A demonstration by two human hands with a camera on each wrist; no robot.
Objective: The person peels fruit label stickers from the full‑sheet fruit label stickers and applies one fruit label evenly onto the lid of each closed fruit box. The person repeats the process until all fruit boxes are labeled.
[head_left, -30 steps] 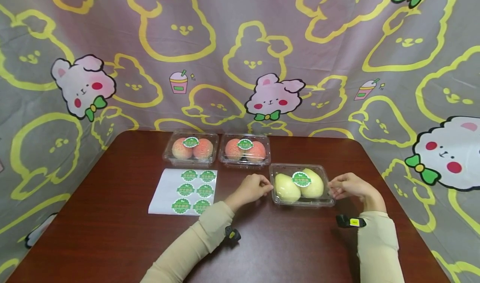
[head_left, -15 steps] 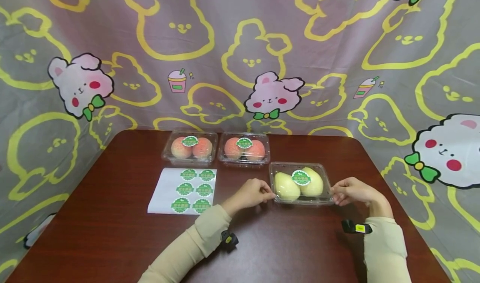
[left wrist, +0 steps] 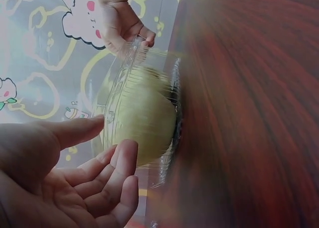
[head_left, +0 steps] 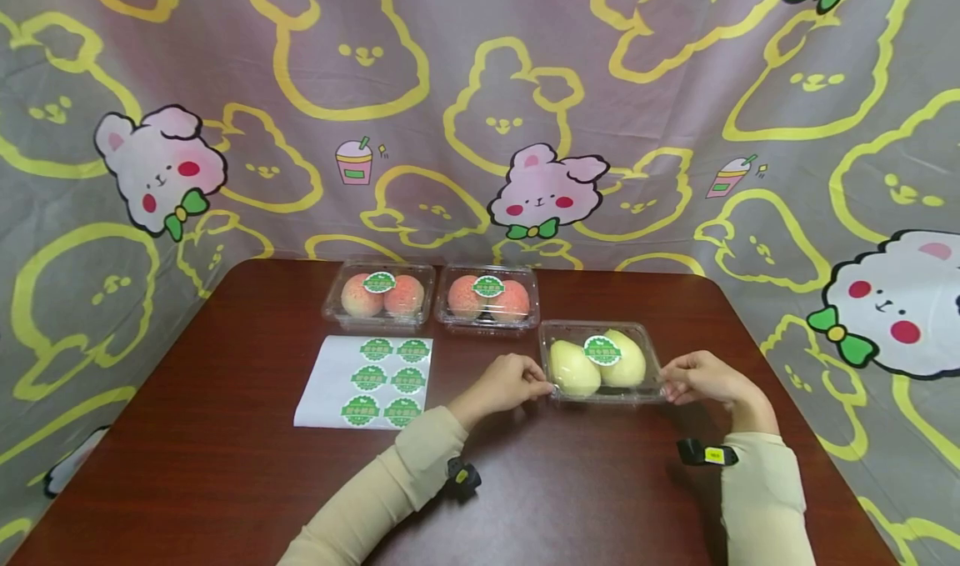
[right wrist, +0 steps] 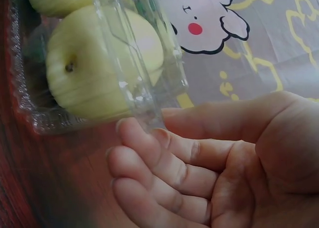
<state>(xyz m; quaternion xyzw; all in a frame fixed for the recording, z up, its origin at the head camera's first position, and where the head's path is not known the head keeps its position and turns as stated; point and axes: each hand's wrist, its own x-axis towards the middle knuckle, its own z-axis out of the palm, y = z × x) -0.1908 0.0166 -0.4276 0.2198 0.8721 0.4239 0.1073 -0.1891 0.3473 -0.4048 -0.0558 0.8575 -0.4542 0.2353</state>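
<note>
A clear plastic fruit box (head_left: 617, 389) holds two pale yellow-green pears (head_left: 574, 369), with a round green-and-white sticker (head_left: 602, 351) on its lid. At its near left corner, my left hand (head_left: 504, 389) pinches the rim between thumb and finger. My right hand (head_left: 708, 380) pinches the rim at the opposite end. The right wrist view has the box's rim corner between thumb and forefinger, the other fingers curled below. From the left wrist view, the ribbed end wall (left wrist: 144, 113) stands in front of my fingers. Whether the box's base touches the table cannot be told.
Two clear boxes of pink peaches, one on the left (head_left: 380, 298) and one on the right (head_left: 487, 299), stand side by side at the back. A white sheet (head_left: 322, 387) with several green stickers (head_left: 367, 378) lies at the left on the brown table (head_left: 570, 499). A patterned curtain (head_left: 450, 91) hangs behind.
The left hand has slid along the box's end to its near corner. The right hand has shifted slightly nearer me. Between half a second ago and now, the box has moved or tipped slightly.
</note>
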